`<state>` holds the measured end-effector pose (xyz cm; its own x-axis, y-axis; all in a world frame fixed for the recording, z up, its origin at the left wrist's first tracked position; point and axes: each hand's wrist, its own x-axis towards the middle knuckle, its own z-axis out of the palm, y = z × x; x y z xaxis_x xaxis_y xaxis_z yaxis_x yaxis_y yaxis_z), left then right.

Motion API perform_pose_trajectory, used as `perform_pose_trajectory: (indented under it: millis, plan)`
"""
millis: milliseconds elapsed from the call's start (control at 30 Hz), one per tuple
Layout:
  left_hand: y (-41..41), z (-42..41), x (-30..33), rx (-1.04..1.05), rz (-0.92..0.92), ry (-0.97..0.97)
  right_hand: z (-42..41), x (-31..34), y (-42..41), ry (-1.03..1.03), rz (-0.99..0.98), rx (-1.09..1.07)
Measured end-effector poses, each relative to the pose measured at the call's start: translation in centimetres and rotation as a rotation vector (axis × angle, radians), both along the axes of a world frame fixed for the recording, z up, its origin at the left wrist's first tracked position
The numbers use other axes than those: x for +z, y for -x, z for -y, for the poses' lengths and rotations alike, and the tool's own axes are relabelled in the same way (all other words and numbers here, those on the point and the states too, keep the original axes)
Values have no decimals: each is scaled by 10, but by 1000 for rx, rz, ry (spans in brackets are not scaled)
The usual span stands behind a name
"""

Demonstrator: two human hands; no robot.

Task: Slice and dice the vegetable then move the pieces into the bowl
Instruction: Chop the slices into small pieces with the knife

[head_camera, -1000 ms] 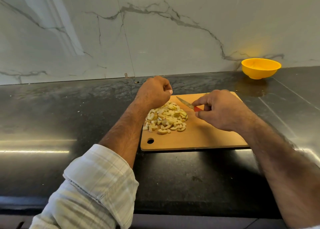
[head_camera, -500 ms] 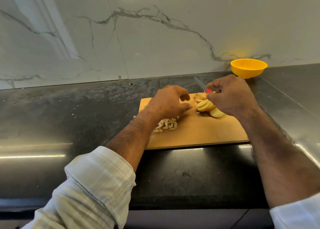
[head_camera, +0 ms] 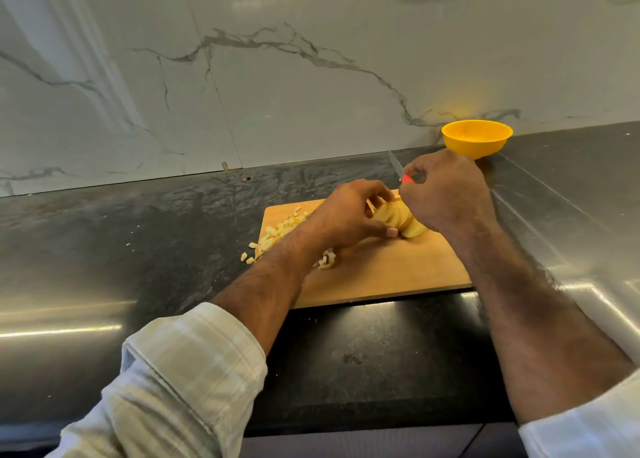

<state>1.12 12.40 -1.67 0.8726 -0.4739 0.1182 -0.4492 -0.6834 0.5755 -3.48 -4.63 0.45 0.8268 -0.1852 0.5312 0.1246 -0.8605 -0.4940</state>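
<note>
Left of the cutting board [head_camera: 381,270] centre, diced pieces [head_camera: 273,237] spill over its edge, so more could scatter onto the counter. The left hand [head_camera: 346,215] curls around the sliced vegetable [head_camera: 398,220] mid-board; fingertips risk a nick. The right hand [head_camera: 446,194] grips the knife [head_camera: 398,168], blade raised. Beyond the board's far-right corner, the bowl [head_camera: 477,139] looks empty

Diced pieces [head_camera: 277,236] lie left of the slices [head_camera: 398,220] on the board [head_camera: 388,274]; bowl [head_camera: 477,139] behind right.
</note>
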Motion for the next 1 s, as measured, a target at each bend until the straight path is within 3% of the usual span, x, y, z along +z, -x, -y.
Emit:
perform_pose_trajectory:
  millis: [233, 467, 600, 767, 867, 1000]
  plan:
    - [-8, -5, -3, 48, 29, 143, -1, 2, 1, 12, -14, -11]
    - [-16, -25, 0, 126, 230, 165, -3, 7, 7, -28, -29, 21]
    - [-28, -67, 8, 254, 347, 163, -17, 16, 19, -9, -289, 229]
    - [-38, -93, 10, 393, 250, 348, -33, 12, 32, 167, -675, 280]
    - [-34, -80, 9, 328, 166, 392, -30, 14, 37, 286, -796, 250]
    - [-23, -67, 10, 209, 134, 391, -23, 18, 38, 251, -836, 204]
